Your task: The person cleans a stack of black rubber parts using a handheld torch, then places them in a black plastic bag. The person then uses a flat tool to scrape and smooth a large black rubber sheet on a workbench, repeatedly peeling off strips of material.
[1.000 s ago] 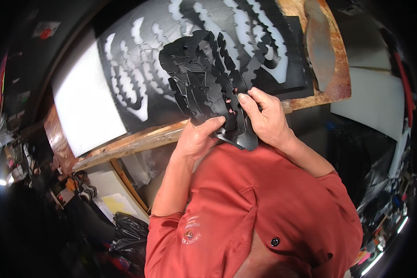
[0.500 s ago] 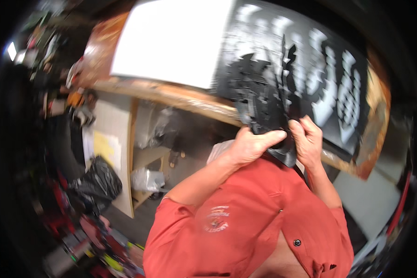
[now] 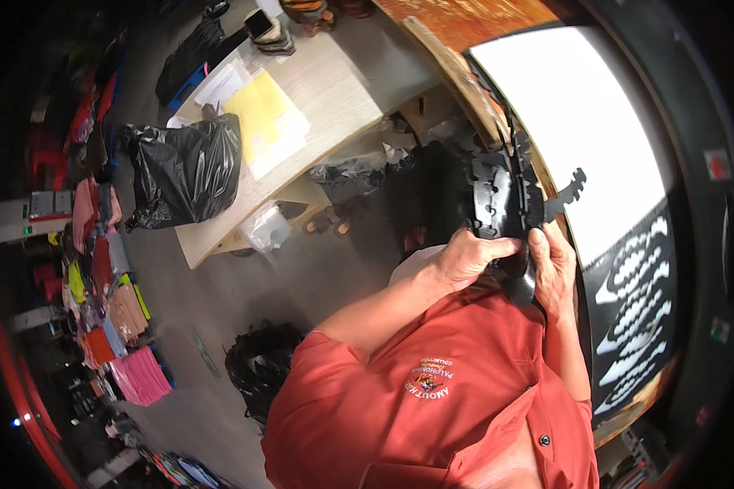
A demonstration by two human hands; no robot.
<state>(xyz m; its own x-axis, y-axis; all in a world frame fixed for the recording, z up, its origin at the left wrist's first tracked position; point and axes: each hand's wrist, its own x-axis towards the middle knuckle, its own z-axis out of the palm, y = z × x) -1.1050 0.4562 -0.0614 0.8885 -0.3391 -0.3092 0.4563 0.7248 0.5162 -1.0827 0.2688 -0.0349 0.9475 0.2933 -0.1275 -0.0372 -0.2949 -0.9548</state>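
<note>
Both my hands hold a bundle of thin black notched strips (image 3: 491,200) upright in front of my chest. My left hand (image 3: 475,257) grips the bundle's lower left side, thumb across it. On the other side, my right hand (image 3: 553,265) pinches the lower right edge. One notched strip (image 3: 569,194) sticks out to the right, over a bright white surface (image 3: 579,122). Nearer me on that bench lies a black sheet (image 3: 606,293) with white notched shapes in it. The strips' material is not certain.
A light wood table (image 3: 359,90) at upper left carries a black plastic bag (image 3: 183,171) and yellow paper (image 3: 265,114). A black bag (image 3: 261,367) sits on the floor. Piles of folded cloth (image 3: 114,326) line the left side.
My view and body have turned left, so the bench now lies along my right and the light table shows more fully. The black strips stay in both hands, turned with me.
</note>
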